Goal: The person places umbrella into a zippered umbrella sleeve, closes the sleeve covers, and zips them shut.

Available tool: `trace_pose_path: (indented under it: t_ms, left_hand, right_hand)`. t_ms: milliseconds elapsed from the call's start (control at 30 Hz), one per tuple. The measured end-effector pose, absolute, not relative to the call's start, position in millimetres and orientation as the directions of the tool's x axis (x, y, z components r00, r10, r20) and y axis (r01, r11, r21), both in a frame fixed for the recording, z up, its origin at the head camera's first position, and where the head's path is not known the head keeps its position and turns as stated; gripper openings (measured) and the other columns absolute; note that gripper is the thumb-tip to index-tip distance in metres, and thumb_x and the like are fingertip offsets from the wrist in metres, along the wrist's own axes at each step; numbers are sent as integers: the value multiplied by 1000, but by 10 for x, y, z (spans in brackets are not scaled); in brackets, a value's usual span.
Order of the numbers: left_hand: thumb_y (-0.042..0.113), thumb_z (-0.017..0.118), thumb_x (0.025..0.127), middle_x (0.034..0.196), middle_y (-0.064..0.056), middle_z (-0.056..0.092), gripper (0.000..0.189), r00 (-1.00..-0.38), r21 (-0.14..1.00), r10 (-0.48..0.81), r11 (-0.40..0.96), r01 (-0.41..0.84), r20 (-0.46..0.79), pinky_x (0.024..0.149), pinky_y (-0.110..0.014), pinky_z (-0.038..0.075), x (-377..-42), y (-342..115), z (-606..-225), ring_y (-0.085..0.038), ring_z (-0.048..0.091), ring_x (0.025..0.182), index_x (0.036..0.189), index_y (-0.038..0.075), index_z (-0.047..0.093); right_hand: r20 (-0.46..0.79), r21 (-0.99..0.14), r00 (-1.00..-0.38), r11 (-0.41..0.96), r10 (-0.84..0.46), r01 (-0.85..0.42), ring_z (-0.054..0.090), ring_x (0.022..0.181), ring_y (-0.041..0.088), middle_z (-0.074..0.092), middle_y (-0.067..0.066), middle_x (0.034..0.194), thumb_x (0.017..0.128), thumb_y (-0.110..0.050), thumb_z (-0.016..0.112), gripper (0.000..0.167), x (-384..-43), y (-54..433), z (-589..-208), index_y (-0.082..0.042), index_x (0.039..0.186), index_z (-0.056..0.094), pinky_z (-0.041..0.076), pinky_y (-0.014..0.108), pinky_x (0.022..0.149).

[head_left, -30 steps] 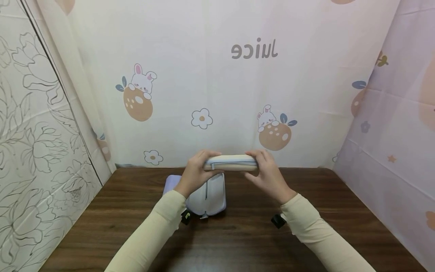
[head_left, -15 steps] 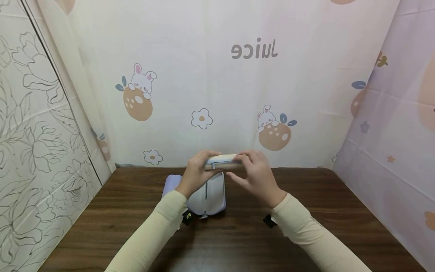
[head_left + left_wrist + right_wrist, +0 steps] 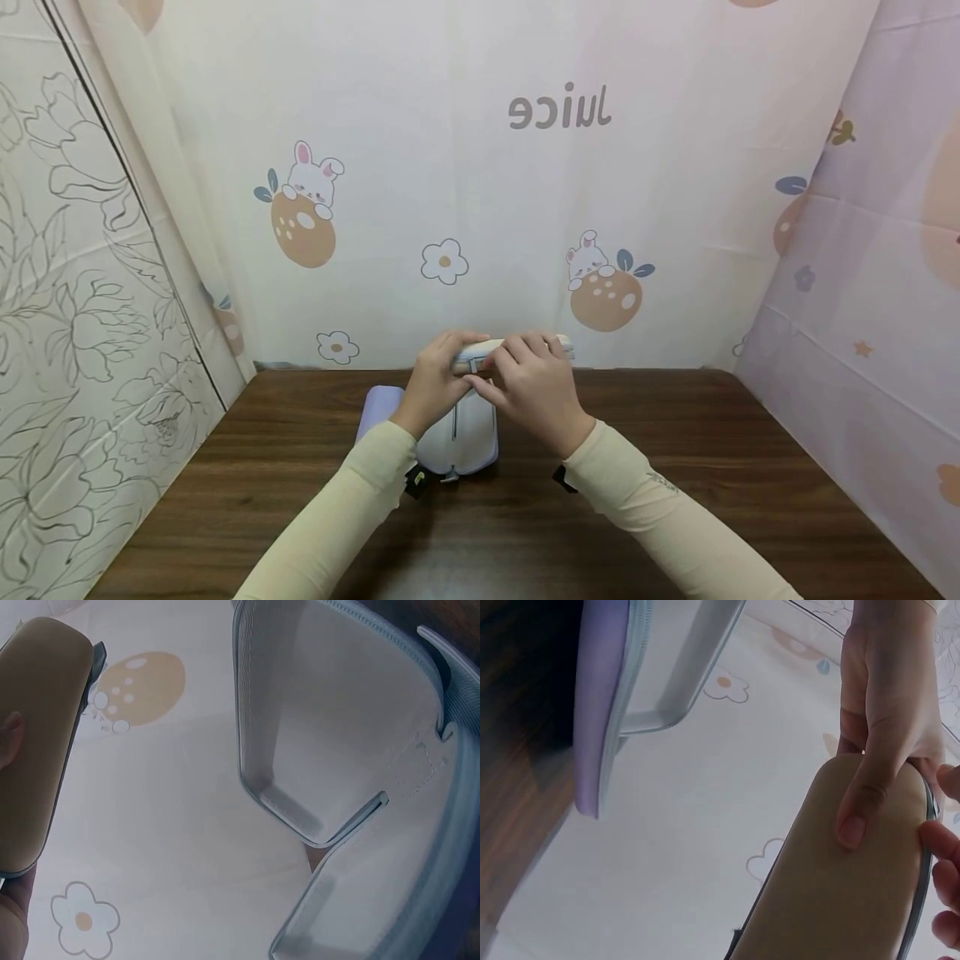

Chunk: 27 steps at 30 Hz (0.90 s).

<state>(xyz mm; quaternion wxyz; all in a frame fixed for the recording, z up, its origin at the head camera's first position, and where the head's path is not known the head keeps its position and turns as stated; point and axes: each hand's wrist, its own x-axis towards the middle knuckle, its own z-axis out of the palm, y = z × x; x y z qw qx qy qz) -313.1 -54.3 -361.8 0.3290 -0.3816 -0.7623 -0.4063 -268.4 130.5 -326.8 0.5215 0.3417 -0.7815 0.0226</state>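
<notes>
My left hand [image 3: 429,379] grips the left end of a cream zippered case [image 3: 489,346], held level above the table. Its thumb [image 3: 857,817] lies on the tan underside in the right wrist view. My right hand [image 3: 542,390] is bent over the case's near side, with fingertips [image 3: 934,834] against the zipped edge. A gap shows between its thumb and forefinger, beside the small zipper pull [image 3: 472,365]. Under the left hand stands a purple zippered pouch [image 3: 381,407], spread open; its pale lining [image 3: 337,712] fills much of the left wrist view.
The brown wooden table [image 3: 675,467] extends around the pouch. Behind it hangs a pale curtain [image 3: 495,192] printed with rabbits, fruit and flowers. Patterned sheets enclose the left side [image 3: 90,333] and right side [image 3: 862,292].
My right hand has let go of the case's right end and moved left along its near side to the zipper pull. The left hand keeps its grip; the pouch stays put.
</notes>
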Motion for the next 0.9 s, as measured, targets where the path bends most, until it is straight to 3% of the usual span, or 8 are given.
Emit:
trace_pose_path:
  t_ms: [167, 333, 667, 900]
  left_hand:
    - [2, 81, 83, 116, -4, 64, 48, -492, 368, 307, 382, 848, 815, 85, -37, 55, -3146, -543, -3642, -19, 60, 104, 125, 16, 63]
    - [4, 80, 85, 116, -4, 64, 44, -482, 360, 301, 381, 852, 823, 86, -37, 55, -3143, -540, -3638, -19, 61, 105, 125, 15, 63]
    - [-1, 76, 86, 112, -4, 64, 43, -483, 363, 294, 379, 851, 825, 85, -36, 54, -3126, -523, -3633, -19, 61, 102, 124, 16, 64]
    - [2, 76, 88, 114, -4, 64, 42, -489, 366, 290, 387, 846, 823, 88, -36, 54, -3129, -506, -3621, -19, 60, 105, 125, 16, 64]
  right_hand:
    - [848, 333, -195, 782, -493, -527, 55, 79, 28, 58, 4, 77, 90, -49, 70, 42, -2697, 1230, -3252, -11, 76, 63, 45, 45, 79]
    - [843, 313, -242, 804, -480, -505, 56, 80, 28, 60, 4, 76, 89, -44, 73, 38, -2694, 1199, -3231, -10, 75, 64, 45, 45, 79]
    - [819, 254, -296, 774, -491, -581, 58, 60, 17, 60, 0, 70, 90, -24, 66, 18, -2684, 1167, -3236, -10, 77, 64, 45, 29, 48]
    - [808, 239, -312, 761, -501, -603, 58, 60, 16, 61, 0, 73, 93, -19, 61, 17, -2666, 1187, -3238, -9, 80, 63, 44, 26, 44]
